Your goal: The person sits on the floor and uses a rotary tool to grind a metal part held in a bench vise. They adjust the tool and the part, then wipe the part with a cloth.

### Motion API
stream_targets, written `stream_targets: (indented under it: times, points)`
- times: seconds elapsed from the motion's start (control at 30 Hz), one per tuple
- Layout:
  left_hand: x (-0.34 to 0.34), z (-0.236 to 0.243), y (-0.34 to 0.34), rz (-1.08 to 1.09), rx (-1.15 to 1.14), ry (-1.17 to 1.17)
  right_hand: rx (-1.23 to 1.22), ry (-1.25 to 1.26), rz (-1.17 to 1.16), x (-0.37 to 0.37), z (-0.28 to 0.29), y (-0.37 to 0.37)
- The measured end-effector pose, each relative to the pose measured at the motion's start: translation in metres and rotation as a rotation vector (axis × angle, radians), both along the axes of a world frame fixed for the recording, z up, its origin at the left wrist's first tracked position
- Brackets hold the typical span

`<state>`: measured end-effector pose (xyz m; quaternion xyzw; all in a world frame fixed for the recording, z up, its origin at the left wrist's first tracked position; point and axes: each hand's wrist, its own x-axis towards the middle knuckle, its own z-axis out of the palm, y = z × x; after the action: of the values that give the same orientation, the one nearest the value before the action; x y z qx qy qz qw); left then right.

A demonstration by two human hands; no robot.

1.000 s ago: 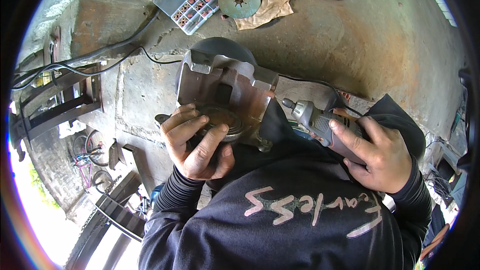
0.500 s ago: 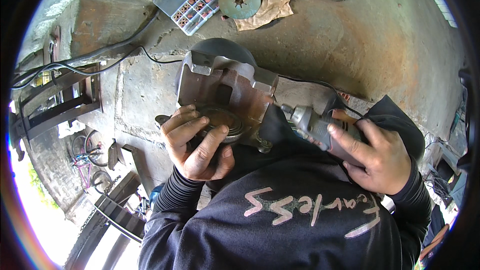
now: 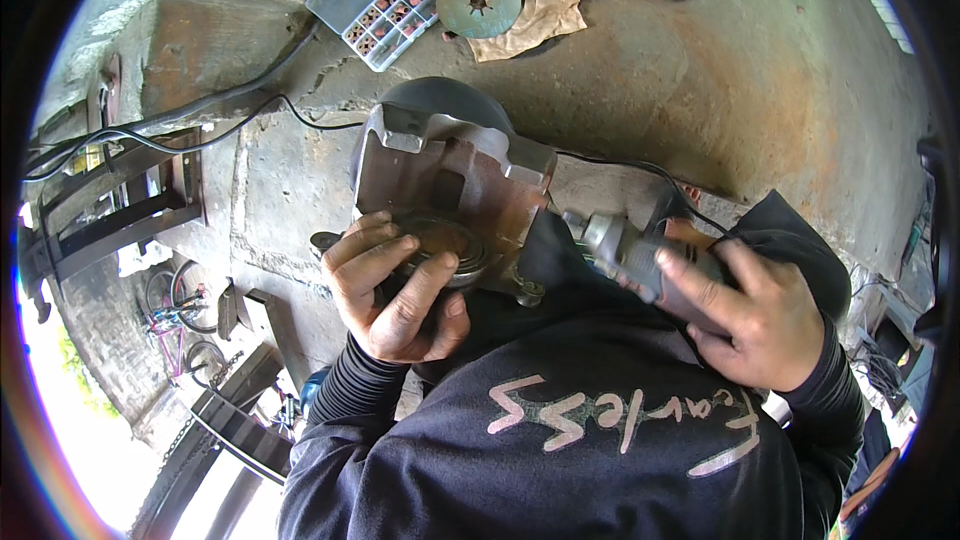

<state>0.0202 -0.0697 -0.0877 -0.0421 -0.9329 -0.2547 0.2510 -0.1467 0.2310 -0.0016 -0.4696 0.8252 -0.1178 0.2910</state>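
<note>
A heavy metal casting (image 3: 470, 162) with a brown, rusty hollow, like a brake caliper, rests in front of my body. My left hand (image 3: 390, 295) grips its near end, fingers curled over the rim of a dark round piston-like part (image 3: 452, 237). In my right hand (image 3: 755, 318) is a grey die grinder (image 3: 630, 248), held with the fingers wrapped round its body. The grinder's tip points left, at the casting's right wall. Its bit is blurred, so I cannot tell whether it touches the metal.
Beyond the casting lie an open clear compartment box (image 3: 395, 5) of small sanding pieces, a green abrasive disc (image 3: 480, 2) and crumpled brown paper (image 3: 555, 15). Black cables (image 3: 240, 118) cross the concrete on the left. A metal frame (image 3: 120, 210) and bicycles (image 3: 185, 315) stand left.
The grinder's tip has shifted very slightly and looks more blurred. Both hands and the casting keep nearly the same places.
</note>
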Motion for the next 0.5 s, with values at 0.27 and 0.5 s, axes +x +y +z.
stream_targets:
  times: [0.27,0.5]
  points:
    - [-0.0006,0.0015,0.0003,-0.004,-0.029,-0.003,0.063,-0.03,0.034,0.001,0.007,-0.0009]
    - [-0.0008,0.0018,0.0004,-0.005,-0.029,-0.008,0.079,-0.032,0.007,0.0031,0.0075,-0.002]
